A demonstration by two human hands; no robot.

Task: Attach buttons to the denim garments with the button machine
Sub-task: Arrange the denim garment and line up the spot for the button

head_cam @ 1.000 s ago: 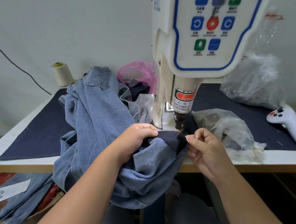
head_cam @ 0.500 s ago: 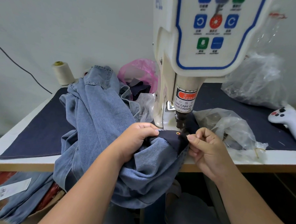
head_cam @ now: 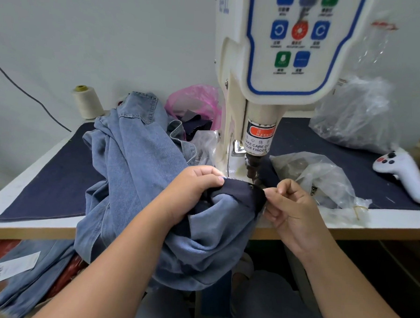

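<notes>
Pinching denim garment (head_cam: 169,181) | left hand (head_cam: 192,189), right hand (head_cam: 291,207) | under button machine (head_cam: 268,89)

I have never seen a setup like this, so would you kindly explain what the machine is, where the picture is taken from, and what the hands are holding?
The picture comes from a camera worn on the person's head, looking down at their hands. The tall white device is a button machine; its punch presses buttons into cloth. The left hand and right hand each grip a dark denim edge, stretched under the punch. The rest of the blue denim garment is piled on the table. Also there: a thread cone, plastic bags and a white controller.
</notes>
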